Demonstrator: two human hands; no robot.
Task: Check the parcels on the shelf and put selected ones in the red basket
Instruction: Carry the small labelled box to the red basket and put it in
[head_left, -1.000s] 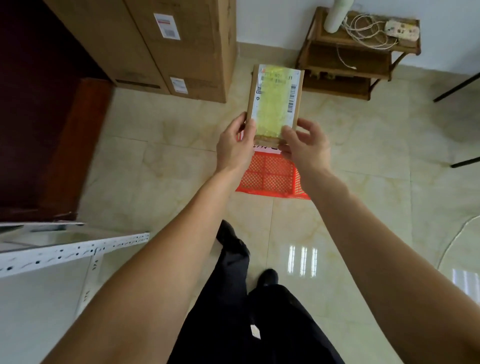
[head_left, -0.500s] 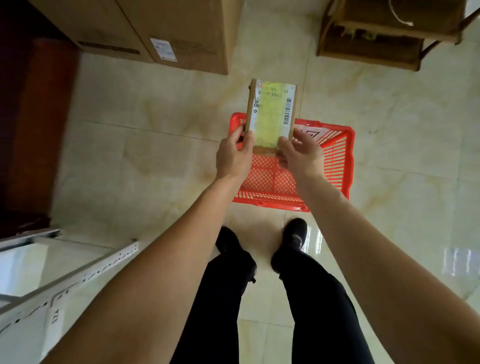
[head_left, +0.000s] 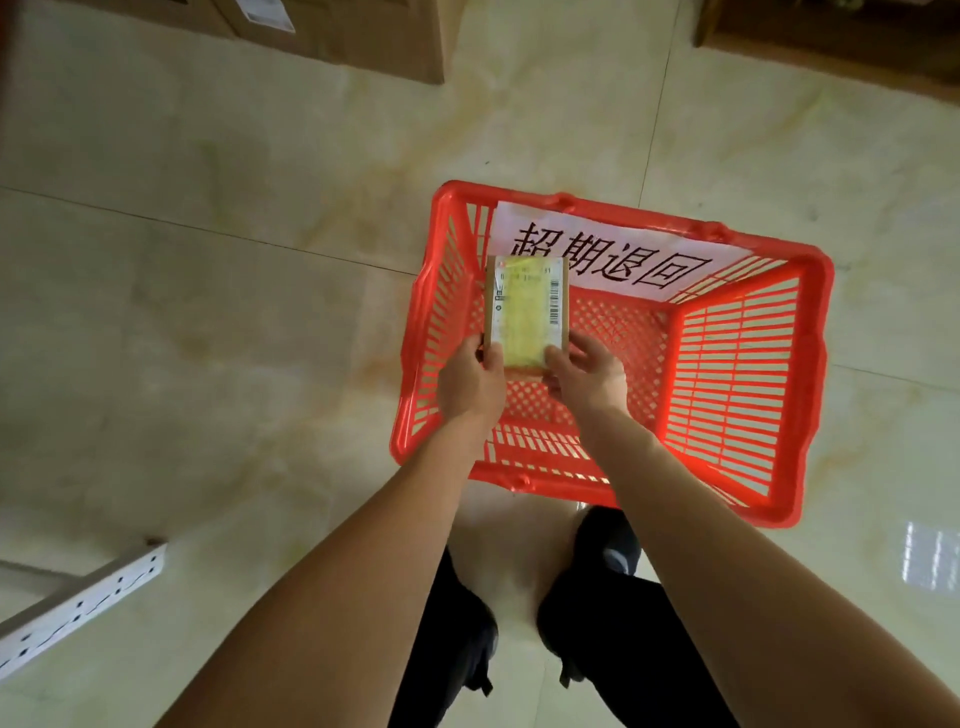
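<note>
Hovering over the inside of a red plastic lattice basket (head_left: 737, 364) is a small flat brown cardboard parcel (head_left: 525, 312), its face covered by a white shipping label with a barcode and a yellowish sheen. Both hands are holding it by its near end. The left hand (head_left: 470, 382) is gripping the near left corner, thumb lying across the label and fingers curled underneath. The right hand (head_left: 587, 374) is pinching the near right corner, thumb on top, the other fingers bent behind the parcel. The parcel is sitting above the basket's left half; whether it is touching the basket floor cannot be told.

A white paper sign with large black Chinese characters (head_left: 613, 254) is leaning against the basket's far wall. The basket is standing on a glossy cream marble-patterned tile floor (head_left: 208, 312). Black trousers and dark shoes (head_left: 610, 540) are showing just below the basket. Large brown cardboard boxes (head_left: 358, 31) are standing along the top edge, a dark wooden rack (head_left: 831, 36) is sitting at top right, and a white perforated metal shelf rail (head_left: 83, 603) is crossing the lower left.
</note>
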